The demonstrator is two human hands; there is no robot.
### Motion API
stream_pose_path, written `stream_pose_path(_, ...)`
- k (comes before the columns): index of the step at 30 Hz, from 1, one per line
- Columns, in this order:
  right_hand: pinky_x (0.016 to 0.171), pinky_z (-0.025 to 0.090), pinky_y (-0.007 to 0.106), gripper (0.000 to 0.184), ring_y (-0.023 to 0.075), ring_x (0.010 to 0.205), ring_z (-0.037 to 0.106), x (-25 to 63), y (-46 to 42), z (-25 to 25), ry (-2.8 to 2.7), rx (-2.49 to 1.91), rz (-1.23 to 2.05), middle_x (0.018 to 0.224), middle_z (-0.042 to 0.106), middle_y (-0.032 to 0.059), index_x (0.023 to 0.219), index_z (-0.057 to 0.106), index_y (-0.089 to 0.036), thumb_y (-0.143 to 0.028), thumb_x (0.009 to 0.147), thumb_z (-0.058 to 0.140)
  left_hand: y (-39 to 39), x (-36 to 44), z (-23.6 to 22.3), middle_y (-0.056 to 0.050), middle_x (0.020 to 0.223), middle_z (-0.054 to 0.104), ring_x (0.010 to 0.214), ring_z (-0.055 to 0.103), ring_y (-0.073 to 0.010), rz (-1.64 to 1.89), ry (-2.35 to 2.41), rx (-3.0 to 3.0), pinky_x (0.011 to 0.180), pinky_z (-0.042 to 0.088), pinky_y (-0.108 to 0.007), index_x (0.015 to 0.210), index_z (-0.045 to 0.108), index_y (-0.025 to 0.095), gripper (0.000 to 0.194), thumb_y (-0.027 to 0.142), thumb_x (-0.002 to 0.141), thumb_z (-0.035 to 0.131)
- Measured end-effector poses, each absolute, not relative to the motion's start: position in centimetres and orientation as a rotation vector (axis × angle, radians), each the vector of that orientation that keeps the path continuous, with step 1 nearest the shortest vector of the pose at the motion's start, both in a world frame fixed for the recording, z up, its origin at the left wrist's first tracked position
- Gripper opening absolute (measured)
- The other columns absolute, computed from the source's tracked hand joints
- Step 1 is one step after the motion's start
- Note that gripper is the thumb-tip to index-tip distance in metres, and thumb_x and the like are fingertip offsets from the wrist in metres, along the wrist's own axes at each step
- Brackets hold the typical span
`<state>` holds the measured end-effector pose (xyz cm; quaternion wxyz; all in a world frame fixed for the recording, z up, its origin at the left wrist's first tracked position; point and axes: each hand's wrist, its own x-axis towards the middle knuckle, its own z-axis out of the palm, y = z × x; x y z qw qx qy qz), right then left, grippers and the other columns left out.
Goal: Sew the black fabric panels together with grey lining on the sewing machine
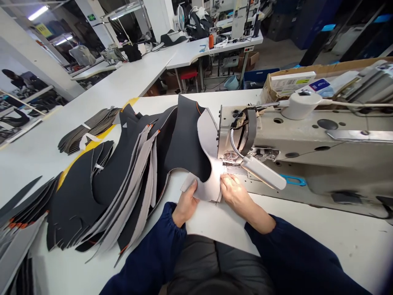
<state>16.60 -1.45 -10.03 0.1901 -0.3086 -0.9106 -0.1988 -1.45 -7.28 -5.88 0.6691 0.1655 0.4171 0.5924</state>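
Note:
A curved fabric panel (208,190), pale grey on one face and black on the other, lies under the lit head of a sewing machine (294,135). My left hand (186,203) pinches the panel's lower left edge between thumb and fingers. Close to the needle area, my right hand (238,196) has its fingers closed at the panel's right edge, just below the presser foot; the fingertips are partly hidden. The black part of the panel (187,139) stretches up and left, touching a heap of similar black and grey panels (123,184).
A small lamp (264,172) on a bendy neck hangs over the machine bed, near a blue plastic piece (294,180). Tied dark strips (89,127) and more stacked panels (24,225) lie leftward on the white table (123,90). Behind the machine stands a cardboard box (270,88).

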Motion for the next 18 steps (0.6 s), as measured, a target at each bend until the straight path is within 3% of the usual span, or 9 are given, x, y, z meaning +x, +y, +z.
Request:
stream_pose_path(4,0.097,0.045,0.045,0.032,0.0289,0.103,0.059,16.7,-1.4,-10.1,-2.558,-0.893,-0.513,0.104,0.064,0.025,0.095,0.067,0.0,0.002,0.084,0.037,-8.8,-3.5,-4.4,-0.008,0.102,0.069,0.096,0.062,-0.0252,1.24,1.155,0.587,0.082,0.049,-0.033,0.103,0.07,0.015,0.03,0.039,0.084,0.064)
stream_pose_path(7,0.098,0.044,0.047,0.034,0.0304,0.106,0.058,16.5,-1.6,-10.2,-2.57,-0.904,-0.415,0.108,0.062,0.027,0.096,0.067,0.001,0.002,0.084,0.036,-9.9,-5.6,-2.8,-0.007,0.085,0.067,0.083,0.061,-0.0226,1.457,1.434,0.929,0.077,0.047,-0.032,0.094,0.073,0.016,0.025,0.036,0.084,0.062)
stream_pose_path(10,0.099,0.042,0.049,0.033,0.0319,0.109,0.056,16.3,-1.8,-10.5,-2.591,-0.929,-0.413,0.109,0.061,0.0277,0.095,0.068,0.001,0.001,0.083,0.037,-9.4,-6.5,-0.5,-0.008,0.093,0.066,0.093,0.058,-0.026,1.631,1.496,1.345,0.089,0.043,-0.037,0.097,0.074,0.021,0.021,0.028,0.078,0.066)
stream_pose_path(14,0.099,0.042,0.049,0.034,0.0316,0.109,0.056,16.2,-1.9,-10.7,-2.596,-0.94,-0.469,0.11,0.062,0.0263,0.097,0.068,0.0,0.0,0.084,0.036,-6.3,-4.7,2.2,-0.008,0.119,0.064,0.119,0.048,-0.0317,1.182,1.223,1.753,0.109,0.025,-0.043,0.102,0.074,0.025,0.031,0.017,0.074,0.062)
stream_pose_path(16,0.099,0.042,0.049,0.034,0.0315,0.109,0.056,16.2,-2.0,-10.5,-2.583,-0.929,-0.436,0.111,0.061,0.027,0.099,0.067,0.001,0.0,0.085,0.036,-4.4,-3.2,2.1,-0.009,0.117,0.065,0.122,0.046,-0.0322,0.998,1.096,1.82,0.112,0.017,-0.044,0.098,0.074,0.024,0.031,0.014,0.073,0.06)
stream_pose_path(18,0.097,0.043,0.048,0.033,0.0313,0.106,0.056,16.0,-2.3,-10.1,-2.574,-0.926,-0.425,0.109,0.062,0.0272,0.099,0.067,0.002,-0.001,0.085,0.037,-2.7,-2.1,0.9,-0.01,0.106,0.068,0.115,0.051,-0.0323,0.886,1.051,1.873,0.111,0.016,-0.043,0.089,0.073,0.023,0.026,0.011,0.07,0.06)
